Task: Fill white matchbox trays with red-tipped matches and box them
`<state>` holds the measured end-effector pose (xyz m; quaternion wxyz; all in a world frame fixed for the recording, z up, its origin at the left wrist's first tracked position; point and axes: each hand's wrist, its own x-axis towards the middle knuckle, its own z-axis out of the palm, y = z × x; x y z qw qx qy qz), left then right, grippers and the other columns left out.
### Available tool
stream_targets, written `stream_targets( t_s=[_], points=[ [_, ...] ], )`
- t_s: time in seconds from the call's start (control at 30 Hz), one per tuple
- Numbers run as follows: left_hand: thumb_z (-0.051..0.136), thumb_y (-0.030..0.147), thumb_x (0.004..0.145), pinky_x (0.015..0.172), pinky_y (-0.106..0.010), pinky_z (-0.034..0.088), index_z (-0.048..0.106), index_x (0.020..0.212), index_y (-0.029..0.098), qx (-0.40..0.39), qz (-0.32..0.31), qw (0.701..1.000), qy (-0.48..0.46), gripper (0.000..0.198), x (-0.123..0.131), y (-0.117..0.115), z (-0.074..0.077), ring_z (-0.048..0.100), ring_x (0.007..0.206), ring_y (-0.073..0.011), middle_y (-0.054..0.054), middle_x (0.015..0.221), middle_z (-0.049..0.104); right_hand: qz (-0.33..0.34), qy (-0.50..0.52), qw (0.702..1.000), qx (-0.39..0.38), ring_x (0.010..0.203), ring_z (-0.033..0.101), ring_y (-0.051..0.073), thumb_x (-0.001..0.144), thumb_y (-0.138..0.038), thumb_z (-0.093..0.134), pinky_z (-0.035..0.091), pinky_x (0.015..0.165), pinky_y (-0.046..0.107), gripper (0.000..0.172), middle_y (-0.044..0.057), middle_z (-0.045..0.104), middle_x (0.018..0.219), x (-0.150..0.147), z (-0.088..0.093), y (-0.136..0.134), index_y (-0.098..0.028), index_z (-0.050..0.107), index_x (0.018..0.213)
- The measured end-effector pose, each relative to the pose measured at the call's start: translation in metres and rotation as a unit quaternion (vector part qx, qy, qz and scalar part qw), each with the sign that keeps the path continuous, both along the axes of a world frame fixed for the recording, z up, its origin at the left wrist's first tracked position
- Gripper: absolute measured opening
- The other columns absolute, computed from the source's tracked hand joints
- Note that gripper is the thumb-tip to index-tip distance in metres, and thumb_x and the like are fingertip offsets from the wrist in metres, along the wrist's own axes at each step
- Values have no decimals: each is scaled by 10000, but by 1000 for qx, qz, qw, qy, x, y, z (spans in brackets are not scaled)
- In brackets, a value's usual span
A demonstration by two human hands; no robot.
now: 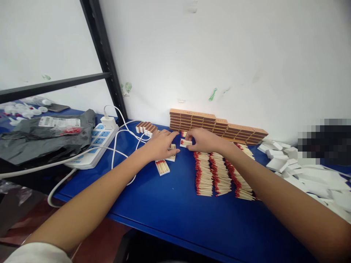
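My right hand (202, 140) pinches the right end of a small white matchbox tray (183, 142) with red-headed matches in it. Just behind that tray, a few more match heads (183, 133) show, partly hidden. To the left, my left hand (162, 143) has its thumb and forefinger spread apart, above a match-filled tray (172, 157) that it partly covers. Another full tray (162, 167) lies in front, its matches side by side. Loose matches (204, 175) lie in several long rows under and beside my right forearm.
Stacked brown matchboxes (197, 122) line the wall. A smaller group of matchboxes (145, 127) stands left of my left hand, near white cables (115, 146) and a power strip (95, 146). White empty trays (304, 175) are heaped at right. A grey plastic bag (49, 140) lies far left.
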<state>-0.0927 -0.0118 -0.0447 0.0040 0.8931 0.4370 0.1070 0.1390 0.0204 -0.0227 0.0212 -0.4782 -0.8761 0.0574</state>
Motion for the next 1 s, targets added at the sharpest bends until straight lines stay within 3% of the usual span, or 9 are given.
stream_targets(
  t_s=[0.3, 0.47, 0.8, 1.0],
  points=[
    [612, 501, 1003, 1130, -524, 418, 445, 1556, 126, -1, -3, 1000, -2, 688, -1, 0, 0, 586, 1303, -375, -208, 1362, 653, -21, -13, 999, 21, 926, 680, 255, 880, -433, 796, 437, 707, 327, 288, 107, 760, 1069, -3, -5, 2, -190, 700, 1000],
    [599, 501, 1006, 1104, -512, 433, 451, 1544, 118, 3, -7, 1000, -3, 677, -1, 1, -1, 584, 1300, -376, -215, 1352, 655, -34, -19, 998, 47, 1006, 679, 274, 932, -407, 755, 444, 748, 335, 290, 141, 747, 1169, -4, -7, 11, -172, 692, 1090],
    [594, 488, 1006, 1109, -511, 420, 444, 1534, 139, 1, -17, 1000, -6, 650, -1, 1, -2, 580, 1293, -367, -196, 1354, 659, 1, -13, 1000, 23, 922, 678, 239, 898, -387, 758, 448, 718, 310, 234, 100, 756, 1056, 1, -6, 1, -190, 698, 1008],
    [590, 503, 1011, 1100, -515, 431, 442, 1554, 121, -2, -7, 1000, -2, 680, 0, 0, -1, 580, 1296, -375, -213, 1360, 650, 29, -7, 999, 15, 921, 666, 227, 885, -291, 723, 422, 711, 293, 175, 83, 761, 1050, 2, -2, 3, -194, 718, 1031]
  ],
)
